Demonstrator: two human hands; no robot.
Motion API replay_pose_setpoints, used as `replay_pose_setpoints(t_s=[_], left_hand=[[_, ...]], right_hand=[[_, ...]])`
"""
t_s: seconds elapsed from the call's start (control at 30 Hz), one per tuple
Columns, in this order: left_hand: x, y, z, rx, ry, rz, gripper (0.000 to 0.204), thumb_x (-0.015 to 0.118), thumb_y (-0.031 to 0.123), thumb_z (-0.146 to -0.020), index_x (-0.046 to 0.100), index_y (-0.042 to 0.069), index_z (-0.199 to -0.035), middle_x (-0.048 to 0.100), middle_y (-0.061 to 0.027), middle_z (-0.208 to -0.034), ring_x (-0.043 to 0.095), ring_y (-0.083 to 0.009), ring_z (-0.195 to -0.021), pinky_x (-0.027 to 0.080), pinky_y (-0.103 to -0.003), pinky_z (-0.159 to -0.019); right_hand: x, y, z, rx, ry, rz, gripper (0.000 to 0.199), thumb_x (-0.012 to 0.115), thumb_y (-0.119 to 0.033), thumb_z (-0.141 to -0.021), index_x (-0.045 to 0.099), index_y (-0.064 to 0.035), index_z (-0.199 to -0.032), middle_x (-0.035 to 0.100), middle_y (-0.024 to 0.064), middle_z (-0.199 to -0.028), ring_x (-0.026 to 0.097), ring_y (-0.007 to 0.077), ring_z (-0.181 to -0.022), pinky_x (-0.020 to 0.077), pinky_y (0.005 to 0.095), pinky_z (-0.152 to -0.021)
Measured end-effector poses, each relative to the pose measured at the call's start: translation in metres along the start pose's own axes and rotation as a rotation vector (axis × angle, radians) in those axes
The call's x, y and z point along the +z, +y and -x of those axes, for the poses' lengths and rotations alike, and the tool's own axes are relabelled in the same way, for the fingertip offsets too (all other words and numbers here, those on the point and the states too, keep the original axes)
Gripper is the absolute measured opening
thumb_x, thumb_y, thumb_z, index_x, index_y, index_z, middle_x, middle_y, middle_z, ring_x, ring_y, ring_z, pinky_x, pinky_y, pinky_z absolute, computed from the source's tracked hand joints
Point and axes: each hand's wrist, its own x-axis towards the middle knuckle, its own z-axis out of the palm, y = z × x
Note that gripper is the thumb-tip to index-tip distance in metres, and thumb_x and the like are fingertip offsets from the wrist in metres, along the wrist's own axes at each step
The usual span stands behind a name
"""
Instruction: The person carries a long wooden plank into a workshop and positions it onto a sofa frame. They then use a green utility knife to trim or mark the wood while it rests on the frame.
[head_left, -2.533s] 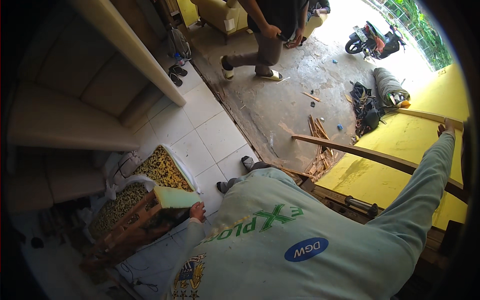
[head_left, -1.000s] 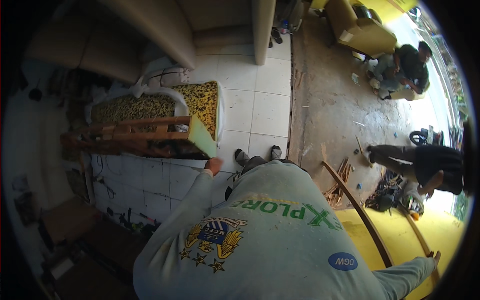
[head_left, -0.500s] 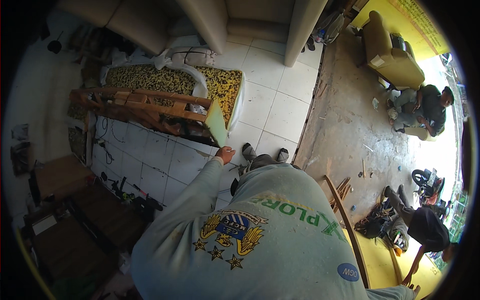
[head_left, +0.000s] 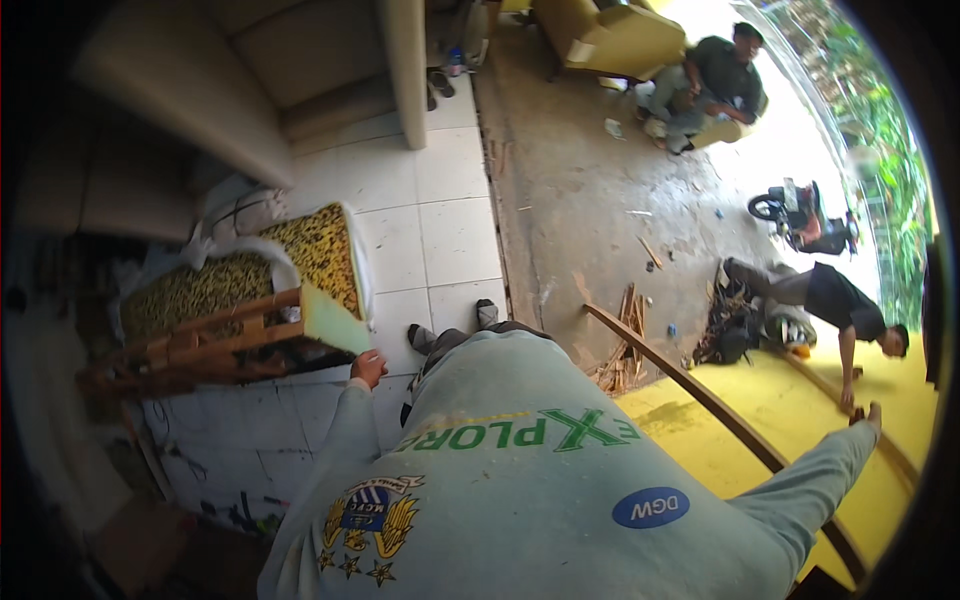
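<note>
My left hand (head_left: 369,368) hangs low on the left with its fingers curled. It is close to the lower corner of a pale green foam panel (head_left: 328,320) on the end of a wooden furniture frame (head_left: 215,335). Whether anything lies inside those fingers cannot be seen. Far out to the right reaches my right hand (head_left: 867,414), small and slightly blurred, its thumb and fingers apart. Nothing shows in it. Below it is a yellow surface (head_left: 660,415) with a wooden strip (head_left: 825,385); a co-worker's hand (head_left: 848,395) is just beside mine.
A long wooden board (head_left: 690,380) slants past my right side. Wood scraps (head_left: 625,340) lie on the concrete. Patterned yellow-black cushioning (head_left: 315,255) lies behind the frame. One person sits by a yellow armchair (head_left: 610,40); another bends near a motorcycle (head_left: 805,215). Sofas (head_left: 300,65) stand far left.
My view has turned right, so the frame and foam sit further left. My right arm has come up from the lower edge and stretches out to the right. The bending co-worker's arm has shifted.
</note>
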Motion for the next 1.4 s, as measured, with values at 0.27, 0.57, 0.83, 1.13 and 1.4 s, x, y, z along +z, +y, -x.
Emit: replay_pose_setpoints(t_s=[0.27, 0.57, 0.83, 1.13, 1.4], left_hand=[[-0.005, 0.01, -0.014, -0.05, -0.031, -0.005, 0.055, 0.07, 0.027, -0.084, 0.054, 0.006, -0.133, 0.067, -0.0094, -0.088, 0.062, -0.0169, -0.07, 0.044, -0.03, -0.048], [0.003, 0.016, -0.016, -0.078, 0.017, -0.028, 0.048, 0.067, 0.034, -0.087, 0.057, 0.01, -0.127, 0.066, -0.0081, -0.097, 0.062, -0.018, -0.075, 0.046, -0.032, -0.052], [0.004, 0.024, -0.003, -0.102, 0.006, -0.013, 0.045, 0.064, 0.034, -0.089, 0.056, 0.012, -0.127, 0.064, -0.0028, -0.103, 0.062, -0.0188, -0.082, 0.045, -0.033, -0.054], [0.009, 0.025, -0.006, -0.108, -0.016, -0.013, 0.043, 0.063, 0.032, -0.09, 0.055, 0.012, -0.126, 0.064, -0.0027, -0.104, 0.061, -0.0195, -0.082, 0.042, -0.032, -0.052], [0.01, 0.034, -0.015, -0.104, -0.057, -0.057, 0.042, 0.062, 0.034, -0.09, 0.055, 0.013, -0.126, 0.063, -0.0036, -0.107, 0.061, -0.0203, -0.082, 0.043, -0.034, -0.053]], right_hand=[[-0.042, 0.007, 0.008, -0.017, 0.146, 0.193, 0.045, 0.062, -0.046, -0.085, 0.052, -0.0149, -0.116, 0.056, 0.0032, -0.096, 0.057, 0.0144, -0.08, 0.0485, 0.0347, -0.069], [-0.041, 0.023, 0.017, -0.026, 0.157, 0.165, 0.046, 0.063, -0.043, -0.086, 0.052, -0.0207, -0.124, 0.059, 0.0032, -0.101, 0.06, 0.0158, -0.085, 0.0495, 0.0361, -0.072], [-0.038, 0.044, 0.009, -0.04, 0.119, 0.15, 0.047, 0.065, -0.044, -0.084, 0.052, -0.0207, -0.123, 0.057, 0.0044, -0.101, 0.058, 0.0161, -0.087, 0.0496, 0.036, -0.072], [-0.027, 0.052, 0.015, -0.007, 0.104, 0.261, 0.049, 0.065, -0.045, -0.085, 0.051, -0.0191, -0.125, 0.057, 0.0054, -0.099, 0.06, 0.0166, -0.081, 0.05, 0.0369, -0.071], [-0.047, 0.046, 0.015, -0.052, 0.144, 0.266, 0.047, 0.069, -0.048, -0.079, 0.056, -0.0203, -0.114, 0.057, 0.0011, -0.091, 0.058, 0.0137, -0.074, 0.0482, 0.0339, -0.063]])
